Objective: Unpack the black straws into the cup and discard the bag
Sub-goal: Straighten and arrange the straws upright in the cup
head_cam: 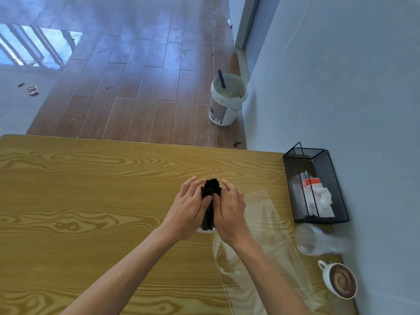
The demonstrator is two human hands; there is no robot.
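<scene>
A bundle of black straws [211,189] stands upright in a white cup [205,230] on the wooden table [91,189]; only the cup's rim shows below my hands. My left hand [188,212] and my right hand [229,212] cup the bundle from either side, thumbs pressed on the straws and fingers curved round them. The clear plastic bag [256,253] lies flat and empty on the table to the right, partly under my right forearm.
A black mesh basket [318,189] with paper and wrappers stands at the table's right edge by the wall. Before it lies a stack of clear plastic cups [318,239] on its side, and a mug of coffee [341,280]. A white paint bucket [227,98] sits on the floor beyond the table.
</scene>
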